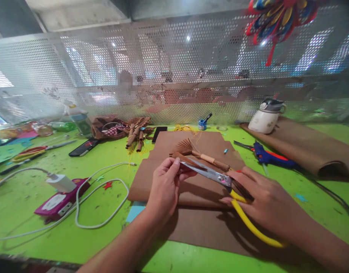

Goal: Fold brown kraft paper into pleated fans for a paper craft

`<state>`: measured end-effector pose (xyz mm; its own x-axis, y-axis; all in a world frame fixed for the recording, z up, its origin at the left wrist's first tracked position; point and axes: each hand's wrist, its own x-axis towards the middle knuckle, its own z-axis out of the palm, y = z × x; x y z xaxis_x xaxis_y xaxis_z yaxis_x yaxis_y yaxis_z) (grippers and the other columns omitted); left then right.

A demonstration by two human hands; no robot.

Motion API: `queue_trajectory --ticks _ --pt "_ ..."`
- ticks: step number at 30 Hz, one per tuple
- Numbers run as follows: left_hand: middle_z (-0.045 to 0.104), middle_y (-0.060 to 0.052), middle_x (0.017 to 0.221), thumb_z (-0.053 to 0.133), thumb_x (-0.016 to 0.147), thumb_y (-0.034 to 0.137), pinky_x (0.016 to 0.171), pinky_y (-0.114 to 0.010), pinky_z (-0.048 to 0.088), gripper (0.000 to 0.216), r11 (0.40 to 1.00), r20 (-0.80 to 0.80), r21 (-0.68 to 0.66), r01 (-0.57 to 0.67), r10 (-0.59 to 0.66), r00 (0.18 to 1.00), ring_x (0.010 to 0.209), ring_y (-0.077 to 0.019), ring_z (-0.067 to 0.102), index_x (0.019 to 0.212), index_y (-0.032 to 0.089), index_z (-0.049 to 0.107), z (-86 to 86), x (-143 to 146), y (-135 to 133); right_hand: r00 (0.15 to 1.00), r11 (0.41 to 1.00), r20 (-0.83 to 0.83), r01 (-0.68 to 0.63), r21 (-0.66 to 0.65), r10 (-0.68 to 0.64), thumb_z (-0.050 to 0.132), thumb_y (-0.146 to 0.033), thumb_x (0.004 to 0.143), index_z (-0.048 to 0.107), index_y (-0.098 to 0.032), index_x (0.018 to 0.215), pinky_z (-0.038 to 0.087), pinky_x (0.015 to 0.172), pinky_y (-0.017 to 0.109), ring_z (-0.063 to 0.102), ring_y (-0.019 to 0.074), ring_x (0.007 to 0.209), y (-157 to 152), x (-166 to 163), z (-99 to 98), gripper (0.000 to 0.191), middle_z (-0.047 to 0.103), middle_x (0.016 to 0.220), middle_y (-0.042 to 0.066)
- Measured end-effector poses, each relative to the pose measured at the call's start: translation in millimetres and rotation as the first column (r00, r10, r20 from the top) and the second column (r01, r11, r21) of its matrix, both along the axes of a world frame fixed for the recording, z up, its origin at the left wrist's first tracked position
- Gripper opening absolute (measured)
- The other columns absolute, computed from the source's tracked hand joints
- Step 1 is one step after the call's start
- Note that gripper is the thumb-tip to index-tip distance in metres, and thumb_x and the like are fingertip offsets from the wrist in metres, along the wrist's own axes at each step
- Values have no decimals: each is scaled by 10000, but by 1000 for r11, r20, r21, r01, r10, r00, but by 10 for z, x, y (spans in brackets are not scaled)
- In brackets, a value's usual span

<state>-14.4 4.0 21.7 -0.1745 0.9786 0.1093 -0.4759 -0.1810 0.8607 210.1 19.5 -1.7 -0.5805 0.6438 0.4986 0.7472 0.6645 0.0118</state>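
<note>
Between the thumb and fingers of my left hand is the end of a folded brown paper strip. My right hand is closed on scissors with yellow handles. Their blades lie across the strip, and the tips reach close to my left thumb. Pleated brown paper shows beside my right fingers; whether it belongs to the same strip I cannot tell. Just beyond the blades, a pleated paper fan and a rolled paper stick rest on a large brown paper sheet.
At the right are a blue glue gun, a roll of brown paper and a white flask. Rolled paper sticks lie at the back. On the left are a phone, red-and-yellow scissors and a purple power strip with a white cable.
</note>
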Motion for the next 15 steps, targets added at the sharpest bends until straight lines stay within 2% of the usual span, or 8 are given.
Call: queue_trajectory --ticks 10,15 --pt "598 -19 703 561 820 200 700 -304 556 129 1000 8 -29 4 -4 1000 678 -127 608 728 110 557 8 -13 3 999 999 -26 -46 -1 46 521 -477 843 496 -181 1157 505 670 386 618 256 771 -13 21 -14 432 592 974 127" --pt "610 -27 684 553 822 210 657 -285 551 137 1000 -16 -24 20 -21 1000 660 -141 624 728 111 553 4 -12 1 1000 1000 1 -24 -16 24 506 -494 844 489 -185 1157 509 650 394 618 269 788 -14 11 -20 440 596 992 134"
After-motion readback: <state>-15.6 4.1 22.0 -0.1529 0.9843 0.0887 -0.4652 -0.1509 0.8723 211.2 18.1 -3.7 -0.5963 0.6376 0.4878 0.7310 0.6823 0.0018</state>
